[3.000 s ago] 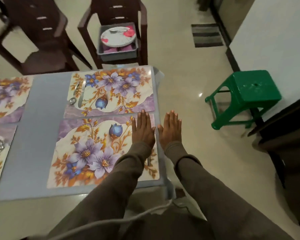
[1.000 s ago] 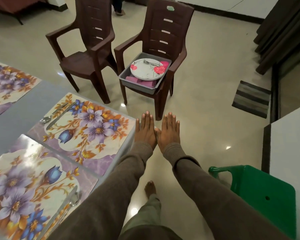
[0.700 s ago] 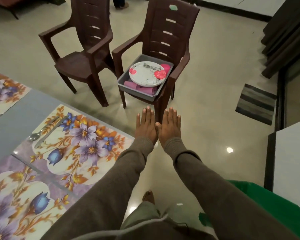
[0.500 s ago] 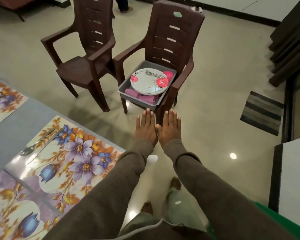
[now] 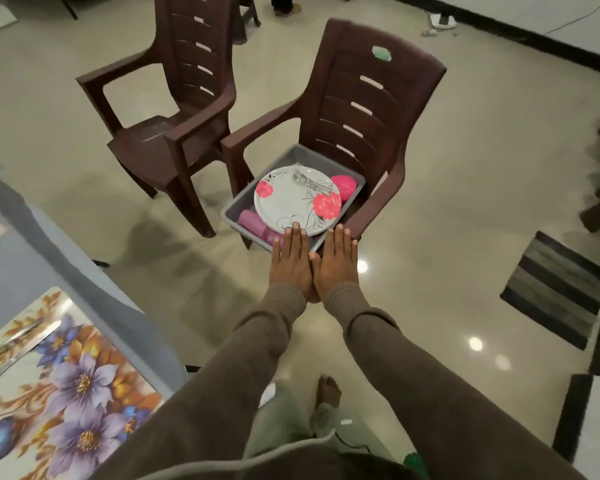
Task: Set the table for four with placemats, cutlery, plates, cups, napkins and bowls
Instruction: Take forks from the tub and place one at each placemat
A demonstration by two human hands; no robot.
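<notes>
A grey tub (image 5: pixel 234 211) sits on the seat of a brown plastic chair (image 5: pixel 368 109). In it lies a white plate with pink flowers (image 5: pixel 295 202), forks (image 5: pixel 310 182) resting on the plate, a pink bowl (image 5: pixel 344 186) behind it and pink cups (image 5: pixel 252 221) under its near side. My left hand (image 5: pixel 290 263) and my right hand (image 5: pixel 335 263) are stretched out flat side by side, palms down, empty, fingertips over the tub's near rim. A floral placemat (image 5: pixel 66 382) with a spoon and knife (image 5: pixel 4 351) lies on the blue-grey table (image 5: pixel 21 265) at lower left.
A second brown chair (image 5: pixel 163 109) stands empty left of the first. A striped mat (image 5: pixel 558 289) lies on the glossy floor at right. A white counter edge (image 5: pixel 596 427) is at lower right. My bare foot (image 5: pixel 328 393) is on the floor below.
I have turned from the table and walked towards the chair with the tub. My flat, empty hands now reach the tub's near rim; the green stool has dropped out of view.
</notes>
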